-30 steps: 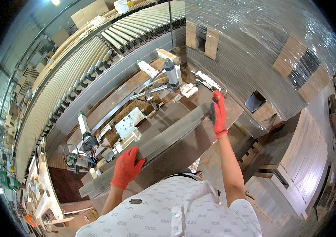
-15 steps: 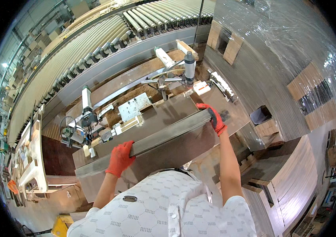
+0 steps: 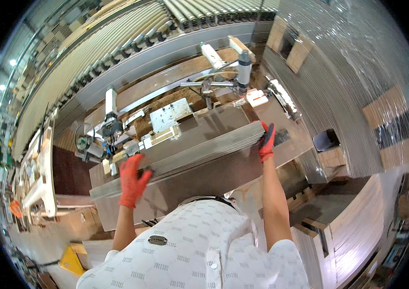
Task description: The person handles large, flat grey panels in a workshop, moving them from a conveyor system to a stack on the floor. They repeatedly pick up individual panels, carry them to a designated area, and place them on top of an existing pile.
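I hold a long stack of thin grey planks (image 3: 192, 155) level over a brown work table (image 3: 199, 185). My left hand (image 3: 132, 180), in a red glove, presses flat on the stack near its left end. The right end is gripped by my right hand (image 3: 266, 142), in a red and black glove. Beyond the stack stands a machine with a metal plate (image 3: 170, 113) and clamp arms (image 3: 223, 79).
A roller conveyor (image 3: 117, 33) runs across the back. A tall pallet stack wrapped in clear film (image 3: 358, 72) rises at the right, with more stacked boards (image 3: 358, 231) at lower right. A yellow pallet truck part (image 3: 72, 260) shows at lower left.
The plank stack, with both hands on it, has shifted up and toward the machine as my head turned. Both hands keep their hold at its ends.
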A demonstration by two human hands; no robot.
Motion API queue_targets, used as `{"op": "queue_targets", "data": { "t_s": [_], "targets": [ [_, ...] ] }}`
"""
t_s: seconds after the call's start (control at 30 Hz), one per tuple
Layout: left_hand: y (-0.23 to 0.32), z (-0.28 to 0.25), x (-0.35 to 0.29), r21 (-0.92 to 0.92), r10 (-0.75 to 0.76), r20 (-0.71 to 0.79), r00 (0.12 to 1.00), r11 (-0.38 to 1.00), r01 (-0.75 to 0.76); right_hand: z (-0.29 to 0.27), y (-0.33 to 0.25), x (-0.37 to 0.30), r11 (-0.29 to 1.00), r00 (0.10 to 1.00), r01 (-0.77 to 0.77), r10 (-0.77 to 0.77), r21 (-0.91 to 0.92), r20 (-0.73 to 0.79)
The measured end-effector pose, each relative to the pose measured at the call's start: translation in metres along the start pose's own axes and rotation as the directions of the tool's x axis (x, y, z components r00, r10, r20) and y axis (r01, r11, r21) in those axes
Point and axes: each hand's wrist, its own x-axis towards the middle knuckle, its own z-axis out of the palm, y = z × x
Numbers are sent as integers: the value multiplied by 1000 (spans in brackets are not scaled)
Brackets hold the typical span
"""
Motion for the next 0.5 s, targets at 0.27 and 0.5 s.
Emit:
{"op": "queue_targets", "data": {
  "t_s": [0.27, 0.5],
  "targets": [
    [-226, -58, -128, -711, -758, -592, 275, 652, 264, -33, -20, -17, 991, 982, -61, 39, -115, -182],
    [-280, -43, -186, -892, -854, 386, 349, -249, 377, -2, -39, -1, 968, 875, -126, 212, -217, 436]
  ]
}}
